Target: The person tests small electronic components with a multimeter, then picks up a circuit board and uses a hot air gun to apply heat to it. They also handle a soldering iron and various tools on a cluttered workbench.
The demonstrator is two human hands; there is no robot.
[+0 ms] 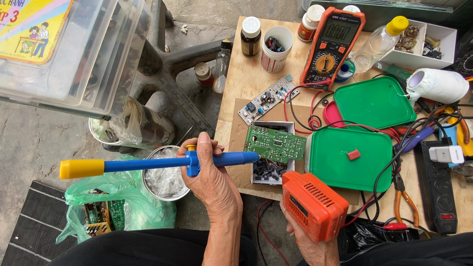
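- Left hand grips a blue desoldering pump, its tip touching the green circuit board at 3 o'clock.
- Right hand grips an orange soldering gun, at 5 o'clock of the board.
- The board rests across a white box on the wooden surface.

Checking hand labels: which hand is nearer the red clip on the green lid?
Right. The right hand, holding the orange tool, sits just below and left of the red clip. The left hand, gripping the blue desoldering pump, is far off to the clip's left.
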